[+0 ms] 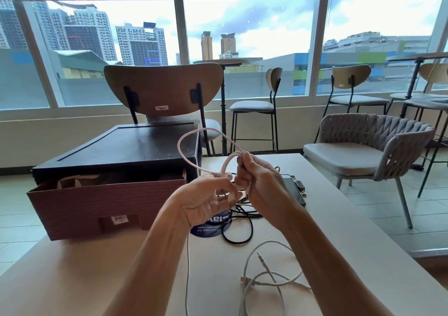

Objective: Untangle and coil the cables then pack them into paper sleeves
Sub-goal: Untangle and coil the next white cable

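I hold a pale pink cable [186, 138] up above the table, looped in the air. My right hand [257, 179] pinches the loop's crossing strands at the top. My left hand [206, 200] sits just below and left, palm up, fingers loosely curled with the cable running through them; its free end hangs down to the table's near edge. A black cable [240, 228] lies tangled on the table under my hands. A white cable [264, 279] lies in loose loops close to me. Brown paper sleeves [72, 181] stand in the open drawer [97, 204] at the left.
The reddish drawer sticks out of a black box [126, 145] on the table's left side. A dark phone [294, 192] and a watch [300, 187] lie right of my hands. A round blue sticker [211, 228] is on the beige table [339, 230]. Chairs stand behind and at the right.
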The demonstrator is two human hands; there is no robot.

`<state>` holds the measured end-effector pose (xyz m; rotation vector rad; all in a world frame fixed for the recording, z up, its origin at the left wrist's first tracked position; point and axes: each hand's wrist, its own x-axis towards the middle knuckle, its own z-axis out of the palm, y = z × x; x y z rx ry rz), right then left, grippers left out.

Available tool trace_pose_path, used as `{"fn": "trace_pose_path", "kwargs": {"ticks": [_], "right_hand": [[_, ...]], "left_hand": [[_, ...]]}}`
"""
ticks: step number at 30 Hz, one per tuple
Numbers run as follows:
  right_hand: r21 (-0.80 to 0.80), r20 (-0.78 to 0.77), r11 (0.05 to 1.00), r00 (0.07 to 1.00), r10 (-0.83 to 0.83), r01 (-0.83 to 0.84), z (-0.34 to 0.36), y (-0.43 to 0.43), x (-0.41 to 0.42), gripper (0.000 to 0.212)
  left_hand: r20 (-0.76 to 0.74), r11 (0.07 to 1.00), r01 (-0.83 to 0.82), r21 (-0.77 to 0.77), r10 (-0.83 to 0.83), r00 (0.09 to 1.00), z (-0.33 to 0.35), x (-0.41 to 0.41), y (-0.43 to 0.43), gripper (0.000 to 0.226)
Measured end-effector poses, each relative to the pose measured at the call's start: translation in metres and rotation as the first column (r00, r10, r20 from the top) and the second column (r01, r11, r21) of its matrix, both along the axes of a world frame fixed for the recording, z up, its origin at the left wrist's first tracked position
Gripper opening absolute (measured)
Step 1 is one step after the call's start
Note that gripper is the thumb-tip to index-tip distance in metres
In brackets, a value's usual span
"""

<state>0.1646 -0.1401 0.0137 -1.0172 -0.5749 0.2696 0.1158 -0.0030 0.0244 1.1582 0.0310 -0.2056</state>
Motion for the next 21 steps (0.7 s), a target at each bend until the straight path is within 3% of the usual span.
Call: {"fn": "trace_pose_path", "kwargs": {"ticks": [6, 9, 11, 13, 16, 18, 21], "right_hand": [[0.176, -0.09, 0.969, 0.983, -0.159, 0.173, 0.002, -0.023, 0.02, 0.034], [0.308, -0.215, 0.91, 0.952, -0.216, 0.276, 0.006, -0.034, 0.029, 0.035], [0.38, -0.29, 0.857, 0.924, -0.247, 0.348, 0.009, -0.04, 0.033, 0.034], [0.416, -0.328, 0.818, 0.905, -0.272, 0.397, 0.012, -0.046, 0.035, 0.033], [0.433, -0.336, 0.794, 0.894, -0.297, 0.427, 0.015, -0.054, 0.038, 0.035], [0.437, -0.335, 0.786, 0.89, -0.31, 0.438, 0.016, -0.055, 0.038, 0.035], [0.432, -0.334, 0.78, 0.884, -0.329, 0.453, 0.017, -0.055, 0.038, 0.034]], "left_hand": [[0.063, 0.994, 0.048, 0.094, -0.054, 0.997, -0.004, 0.005, -0.002, 0.026], [0.15, 0.943, 0.095, 0.318, -0.149, 0.977, -0.006, 0.001, -0.003, 0.032], [0.161, 0.789, 0.173, 0.59, -0.324, 0.932, -0.01, 0.0, -0.001, 0.021], [0.06, 0.531, 0.269, 0.804, -0.521, 0.851, -0.017, 0.001, 0.001, 0.012], [-0.199, 0.209, 0.415, 0.885, -0.638, 0.744, -0.022, 0.0, -0.005, 0.014], [-0.304, 0.099, 0.463, 0.881, -0.632, 0.713, -0.019, -0.002, -0.01, 0.015], [-0.348, 0.005, 0.424, 0.906, -0.564, 0.749, -0.013, -0.003, -0.012, 0.014]]}}
